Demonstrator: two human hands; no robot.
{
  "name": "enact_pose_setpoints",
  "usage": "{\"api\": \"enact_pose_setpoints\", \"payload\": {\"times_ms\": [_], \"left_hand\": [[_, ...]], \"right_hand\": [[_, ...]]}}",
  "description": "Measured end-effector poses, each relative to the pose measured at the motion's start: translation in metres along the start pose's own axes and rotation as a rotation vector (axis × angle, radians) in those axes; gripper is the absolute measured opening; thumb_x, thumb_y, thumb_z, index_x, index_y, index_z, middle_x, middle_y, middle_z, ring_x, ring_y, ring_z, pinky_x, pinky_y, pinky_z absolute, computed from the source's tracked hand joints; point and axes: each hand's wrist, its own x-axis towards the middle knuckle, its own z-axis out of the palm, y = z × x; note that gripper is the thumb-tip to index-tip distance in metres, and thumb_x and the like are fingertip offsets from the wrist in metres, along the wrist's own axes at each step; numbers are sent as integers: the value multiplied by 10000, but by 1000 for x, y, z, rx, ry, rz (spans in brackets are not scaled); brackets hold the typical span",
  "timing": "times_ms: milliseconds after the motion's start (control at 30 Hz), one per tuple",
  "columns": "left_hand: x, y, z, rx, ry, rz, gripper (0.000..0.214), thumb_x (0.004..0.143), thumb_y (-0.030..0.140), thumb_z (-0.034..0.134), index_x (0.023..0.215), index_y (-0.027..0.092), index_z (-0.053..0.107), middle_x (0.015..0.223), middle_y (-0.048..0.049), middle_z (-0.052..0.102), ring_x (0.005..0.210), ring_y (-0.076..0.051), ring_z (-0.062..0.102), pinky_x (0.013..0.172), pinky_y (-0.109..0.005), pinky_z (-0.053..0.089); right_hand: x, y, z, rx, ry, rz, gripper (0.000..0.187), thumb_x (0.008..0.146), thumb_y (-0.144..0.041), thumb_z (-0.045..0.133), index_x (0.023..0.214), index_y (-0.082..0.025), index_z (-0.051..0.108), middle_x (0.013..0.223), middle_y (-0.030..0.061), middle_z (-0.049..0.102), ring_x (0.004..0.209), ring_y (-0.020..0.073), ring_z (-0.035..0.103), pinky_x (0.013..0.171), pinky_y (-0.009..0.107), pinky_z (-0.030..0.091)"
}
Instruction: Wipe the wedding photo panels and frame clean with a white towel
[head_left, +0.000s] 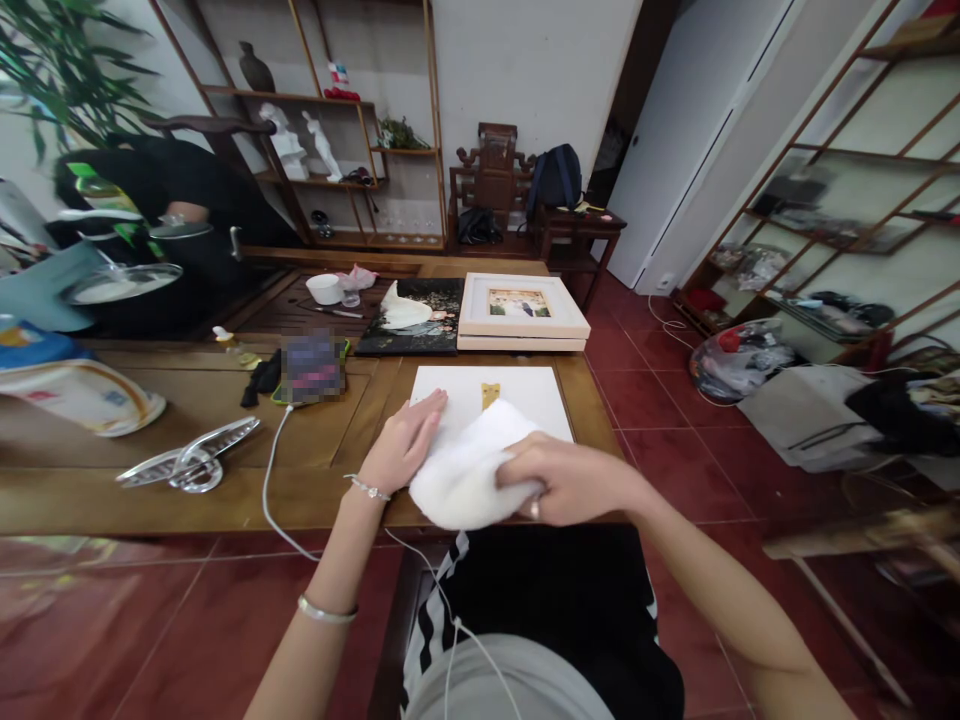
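Note:
My right hand (559, 475) grips a bunched white cloth (465, 465), fluffy in texture, fingers curled into its right side. The cloth lies over the front part of a flat white panel (525, 380) on the wooden table. Near the panel's far edge is a small gold-coloured piece (490, 393), its lower end partly hidden by the cloth. My left hand (405, 435) rests flat with fingers stretched out on the panel's left side, beside the cloth. Behind the panel are a light-coloured picture frame (577, 330) and a dark photo print (375, 335) showing a white dress.
On the table's left are a phone (311, 368) with a white cable (270, 490), a silver metal object (196, 462) and a plastic pack (82, 385). Farther back stands a white bowl (324, 289). A person in dark clothes (202, 190) is at the far left.

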Motion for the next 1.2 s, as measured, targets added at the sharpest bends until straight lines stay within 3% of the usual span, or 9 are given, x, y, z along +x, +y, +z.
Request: {"api": "enact_pose_setpoints", "payload": {"times_ms": [167, 267, 367, 433, 533, 633, 733, 933, 1200], "left_hand": [[3, -4, 5, 79, -71, -11, 377, 932, 356, 400, 1166, 209, 657, 1325, -96, 575, 1286, -260, 488, 1131, -527, 257], [3, -4, 6, 76, -45, -9, 370, 933, 343, 409, 1172, 198, 651, 1312, -105, 585, 1280, -249, 495, 1123, -528, 270], [2, -4, 7, 75, -39, -8, 369, 927, 344, 430, 1188, 194, 643, 1318, -109, 581, 1283, -248, 491, 1126, -521, 268], [2, -4, 7, 74, -38, -7, 371, 922, 349, 443, 1192, 187, 641, 1320, -111, 580, 1284, -251, 490, 1128, -517, 268], [2, -4, 7, 86, -36, 2, 369, 918, 352, 451, 1182, 182, 647, 1321, -108, 581, 1279, -261, 496, 1128, -519, 273], [3, -4, 6, 111, -19, 12, 356, 917, 351, 454, 1141, 183, 673, 1255, -100, 636, 1229, -275, 546, 1119, -508, 306], [4, -4, 5, 129, -8, 28, 354, 913, 347, 459, 1111, 166, 690, 1166, -99, 688, 1151, -276, 600, 1092, -470, 367], [3, -6, 7, 118, -8, 11, 364, 920, 347, 451, 1134, 157, 675, 1236, -109, 648, 1197, -271, 572, 1133, -503, 285], [2, -6, 7, 83, -24, -26, 372, 918, 352, 448, 1177, 175, 647, 1315, -103, 586, 1272, -241, 506, 1134, -494, 281]], "right_hand": [[-14, 14, -43, -129, 471, 266, 26, 728, -152, 563, 714, -173, 570, 649, -34, 565, 587, 122, 502, 579, 241, 402], [-4, 26, -51, -351, 749, 402, 192, 741, -179, 608, 932, -156, 610, 845, 40, 647, 734, 202, 586, 667, 311, 459], [20, 39, -44, -572, 841, 391, 343, 771, -54, 493, 1087, -135, 596, 1078, 130, 624, 983, 279, 582, 804, 381, 472], [42, 47, -34, -667, 761, 311, 446, 773, 27, 404, 1148, -137, 580, 1219, 155, 567, 1143, 287, 513, 909, 411, 435], [74, 57, -16, -720, 500, 170, 483, 798, 58, 377, 1185, -160, 566, 1293, 153, 530, 1244, 279, 438, 988, 445, 365], [98, 65, 1, -670, 221, 58, 403, 847, 7, 418, 1171, -180, 566, 1158, 126, 603, 1140, 266, 513, 959, 443, 351], [107, 72, 8, -584, 57, 49, 332, 853, -23, 444, 1108, -184, 584, 1033, 89, 636, 976, 235, 568, 838, 361, 376], [92, 82, -4, -556, 18, 138, 443, 764, 47, 450, 1117, -191, 575, 994, 77, 635, 877, 212, 570, 657, 282, 334], [46, 91, -27, -563, 25, 307, 482, 712, 55, 444, 1109, -180, 583, 1002, 86, 617, 898, 228, 560, 658, 276, 336]]}}
